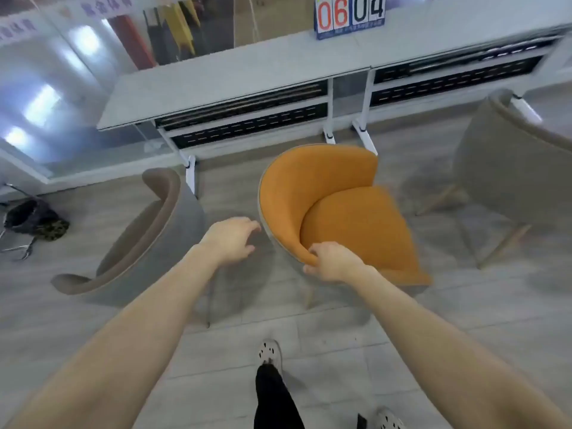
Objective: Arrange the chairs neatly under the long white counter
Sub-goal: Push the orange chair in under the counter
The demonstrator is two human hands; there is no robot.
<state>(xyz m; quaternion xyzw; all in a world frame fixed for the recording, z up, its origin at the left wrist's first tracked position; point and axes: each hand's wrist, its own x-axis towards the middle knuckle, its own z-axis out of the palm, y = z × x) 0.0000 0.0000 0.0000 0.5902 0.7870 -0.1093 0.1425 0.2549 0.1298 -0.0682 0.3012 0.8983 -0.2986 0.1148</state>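
Observation:
An orange padded chair (334, 193) stands on the floor in front of the long white counter (235, 69), its seat turned to the right. My right hand (332, 261) grips the near rim of its curved backrest. My left hand (232, 239) hovers with fingers spread just left of the backrest, touching nothing. A grey chair with a brown inside (148, 243) stands to the left, close to a counter leg. Another grey chair (507, 168) sits at the right, partly cut off by the frame edge.
A scoreboard reading 06 04 (349, 13) stands on the counter. The counter's white legs (190, 174) reach the floor between the chairs. A dark bag on a metal frame (34, 221) lies at far left. My feet (269, 351) are on the grey floor below.

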